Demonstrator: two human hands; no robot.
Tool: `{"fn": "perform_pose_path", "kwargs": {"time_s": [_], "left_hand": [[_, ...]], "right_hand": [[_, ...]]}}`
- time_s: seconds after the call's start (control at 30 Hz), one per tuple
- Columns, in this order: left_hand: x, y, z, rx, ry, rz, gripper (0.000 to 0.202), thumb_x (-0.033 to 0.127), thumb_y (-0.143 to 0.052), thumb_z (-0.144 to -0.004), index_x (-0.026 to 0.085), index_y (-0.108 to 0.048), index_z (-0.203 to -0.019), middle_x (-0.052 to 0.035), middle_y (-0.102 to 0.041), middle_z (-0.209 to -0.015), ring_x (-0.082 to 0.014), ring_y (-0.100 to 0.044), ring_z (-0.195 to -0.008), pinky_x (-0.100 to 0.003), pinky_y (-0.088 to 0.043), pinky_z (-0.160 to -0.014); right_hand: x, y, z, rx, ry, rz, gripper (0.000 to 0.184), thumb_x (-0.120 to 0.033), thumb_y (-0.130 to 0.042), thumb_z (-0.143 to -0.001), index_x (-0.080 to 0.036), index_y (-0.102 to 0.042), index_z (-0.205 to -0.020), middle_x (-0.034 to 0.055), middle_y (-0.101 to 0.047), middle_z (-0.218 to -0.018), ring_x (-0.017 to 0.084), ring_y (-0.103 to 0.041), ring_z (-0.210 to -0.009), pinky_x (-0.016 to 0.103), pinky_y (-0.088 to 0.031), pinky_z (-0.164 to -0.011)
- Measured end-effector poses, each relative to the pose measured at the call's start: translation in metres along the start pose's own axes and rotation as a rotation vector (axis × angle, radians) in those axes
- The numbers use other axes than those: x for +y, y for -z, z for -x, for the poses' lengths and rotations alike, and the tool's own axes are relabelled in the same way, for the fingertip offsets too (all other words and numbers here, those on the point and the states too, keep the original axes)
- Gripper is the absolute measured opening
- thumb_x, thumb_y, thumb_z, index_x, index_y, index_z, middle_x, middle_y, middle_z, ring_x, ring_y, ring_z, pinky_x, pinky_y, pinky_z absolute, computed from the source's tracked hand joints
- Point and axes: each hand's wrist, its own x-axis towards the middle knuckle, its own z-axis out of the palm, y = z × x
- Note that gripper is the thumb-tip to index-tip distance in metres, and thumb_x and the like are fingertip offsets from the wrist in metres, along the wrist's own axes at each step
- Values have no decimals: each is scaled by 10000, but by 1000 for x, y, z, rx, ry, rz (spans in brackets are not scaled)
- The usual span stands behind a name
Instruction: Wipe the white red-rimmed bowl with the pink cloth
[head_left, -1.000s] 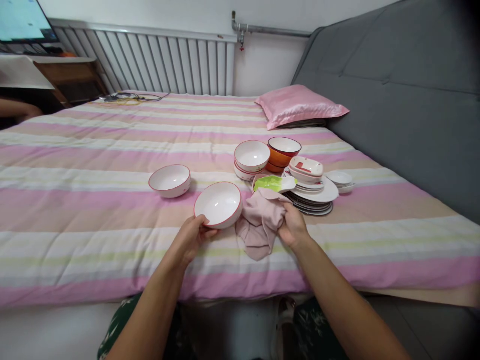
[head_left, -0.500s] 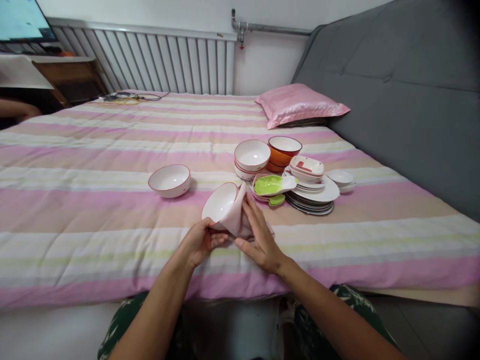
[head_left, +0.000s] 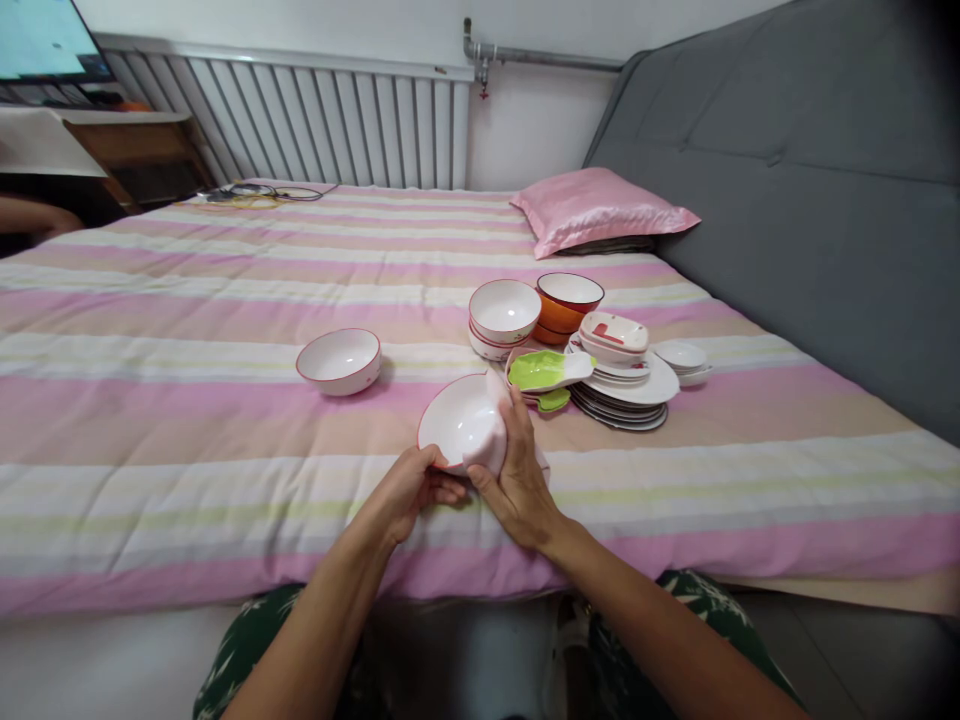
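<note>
A white bowl with a red rim [head_left: 455, 420] is held tilted just above the near part of the bed. My left hand [head_left: 416, 485] is closed on its near left edge, thumb at the rim and fingers underneath. My right hand [head_left: 517, 480] grips a pale pink cloth [head_left: 493, 445] that is folded over the bowl's right rim, pressing it against the wall inside and out. Part of the cloth hangs behind the right hand, out of sight. Another red-rimmed bowl [head_left: 340, 362] stands alone to the left.
Beyond my hands stand stacked red-rimmed bowls [head_left: 505, 308], orange bowls [head_left: 570, 300], a green leaf-shaped dish [head_left: 541, 370], stacked plates [head_left: 645, 385] and small white dishes [head_left: 681, 358]. A pink pillow [head_left: 604, 210] lies near the grey headboard [head_left: 780, 190]. Cables [head_left: 262, 193] lie at the far left.
The bowl has shifted right and turned to face upward more. My right hand has closed round its right rim with the cloth, which now covers less of the inside.
</note>
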Motion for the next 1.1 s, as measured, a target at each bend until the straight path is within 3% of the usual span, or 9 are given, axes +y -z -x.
{"fn": "perform_pose_path", "kwargs": {"time_s": [0.37, 0.7, 0.83, 1.0, 1.1], "left_hand": [[3, -4, 5, -4, -31, -113, 183, 185, -501, -593, 72, -598, -699, -85, -633, -538, -125, -570, -442, -195, -493, -486], [0, -3, 4, 0, -152, -228, 249, 188, -486, -613, 89, -553, -832, -46, -617, -599, -129, -547, -474, -226, -477, -495], [-1, -1, 3, 55, -242, -324, 386, 161, -461, -618, 106, -554, -988, -46, -647, -763, -166, -586, -627, -256, -494, -560], [-5, 9, -3, 110, -432, -539, 527, 150, -427, -641, 117, -518, -1159, -80, -642, -1016, -251, -572, -980, -324, -485, -784], [-6, 16, -8, 117, -534, -679, 543, 151, -426, -662, 131, -485, -1201, -93, -604, -1126, -262, -549, -1047, -354, -459, -855]], "right_hand": [[0, 0, 2, 87, -33, -88, 675, -432, -361, -928, -248, 14, -1458, 80, 29, -1551, 264, -25, -1425, 538, -149, -1129], [0, 3, 2, 98, -245, -426, 725, -468, -387, -912, -226, 13, -1465, 88, -106, -1538, 254, -156, -1407, 481, -200, -1131], [5, 5, -1, 114, -312, -515, 670, -438, -390, -922, -254, -46, -1466, 55, -139, -1537, 222, -194, -1399, 445, -168, -1145], [19, 2, -5, 141, -410, -622, 624, -426, -414, -919, -277, -146, -1462, 16, -221, -1522, 192, -203, -1397, 401, -158, -1152], [27, -1, -6, 152, -463, -642, 596, -428, -451, -902, -273, -249, -1440, 15, -297, -1493, 201, -246, -1380, 407, -166, -1149]]}}
